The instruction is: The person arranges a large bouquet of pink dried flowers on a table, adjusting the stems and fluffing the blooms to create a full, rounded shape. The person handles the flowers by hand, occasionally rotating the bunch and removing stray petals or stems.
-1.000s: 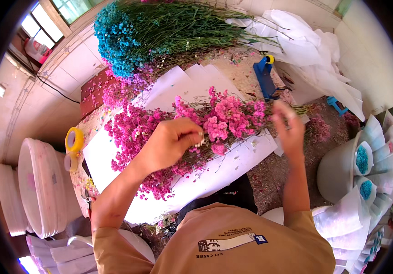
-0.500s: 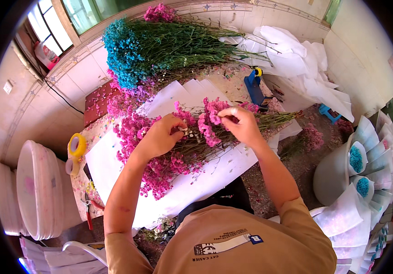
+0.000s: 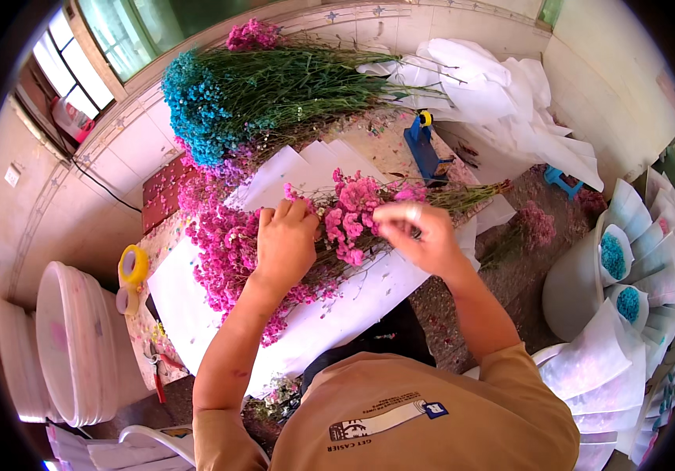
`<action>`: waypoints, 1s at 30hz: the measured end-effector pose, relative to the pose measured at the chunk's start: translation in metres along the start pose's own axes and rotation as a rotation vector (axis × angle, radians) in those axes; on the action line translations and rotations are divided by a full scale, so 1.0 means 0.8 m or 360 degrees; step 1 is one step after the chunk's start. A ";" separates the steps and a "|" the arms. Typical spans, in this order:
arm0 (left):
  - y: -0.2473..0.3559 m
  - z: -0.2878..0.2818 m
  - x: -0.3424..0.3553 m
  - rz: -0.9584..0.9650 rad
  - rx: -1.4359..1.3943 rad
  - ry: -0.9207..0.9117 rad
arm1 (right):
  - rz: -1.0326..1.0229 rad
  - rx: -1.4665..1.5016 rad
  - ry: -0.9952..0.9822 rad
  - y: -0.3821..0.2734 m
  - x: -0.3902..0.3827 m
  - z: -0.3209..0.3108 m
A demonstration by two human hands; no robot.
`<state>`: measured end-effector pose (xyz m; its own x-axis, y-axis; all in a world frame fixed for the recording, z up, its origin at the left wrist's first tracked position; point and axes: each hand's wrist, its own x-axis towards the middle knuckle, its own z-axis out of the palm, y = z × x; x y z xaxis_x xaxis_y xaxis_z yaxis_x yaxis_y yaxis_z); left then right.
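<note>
A bunch of small pink flowers (image 3: pixel 224 251) lies on white paper sheets (image 3: pixel 337 322), its green stems (image 3: pixel 475 196) pointing right. My left hand (image 3: pixel 287 245) presses into the middle of the bunch, back upward and fingers curled down among the blossoms; their tips are hidden. A cluster of pink blossoms (image 3: pixel 351 208) rises between my hands. Just to its right, my right hand (image 3: pixel 424 237) is held above the stems with bent fingers drawn together. Its fingertips are slightly blurred, and what they pinch cannot be made out.
Blue flowers (image 3: pixel 196 106) with long stems lie at the back. A blue tape dispenser (image 3: pixel 425 149) stands behind the stems. Yellow tape (image 3: pixel 133 264) and red-handled pliers (image 3: pixel 160 377) are at the left edge, near stacked white buckets (image 3: pixel 78 345). A grey bucket (image 3: pixel 569 290) holds wrapped bouquets at right.
My left hand has turned back upward and reached into the blossoms. My right hand has drawn back slightly from the pink cluster, toward me. The whole view has shifted a little.
</note>
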<state>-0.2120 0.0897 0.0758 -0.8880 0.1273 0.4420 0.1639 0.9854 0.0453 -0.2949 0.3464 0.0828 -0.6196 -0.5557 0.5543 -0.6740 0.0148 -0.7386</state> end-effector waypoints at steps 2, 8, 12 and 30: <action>-0.001 -0.002 0.000 0.0027 -0.0034 0.0068 | 0.0133 -0.0430 -0.0602 0.010 -0.013 -0.005; 0.010 -0.004 0.008 0.0238 -0.0173 0.0287 | 0.0257 -0.0502 -0.0019 0.057 -0.013 0.013; 0.021 -0.014 -0.003 0.0251 -0.0280 0.0297 | -0.0030 -0.0466 0.0102 0.078 0.011 0.019; 0.026 0.021 0.009 -0.0748 -0.1638 0.0172 | -0.0271 -0.0459 0.0036 0.091 0.000 -0.021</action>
<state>-0.2225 0.1135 0.0647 -0.9211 -0.2899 0.2598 0.1441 0.3661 0.9194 -0.3504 0.3612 0.0356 -0.4952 -0.5517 0.6711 -0.8525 0.1598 -0.4977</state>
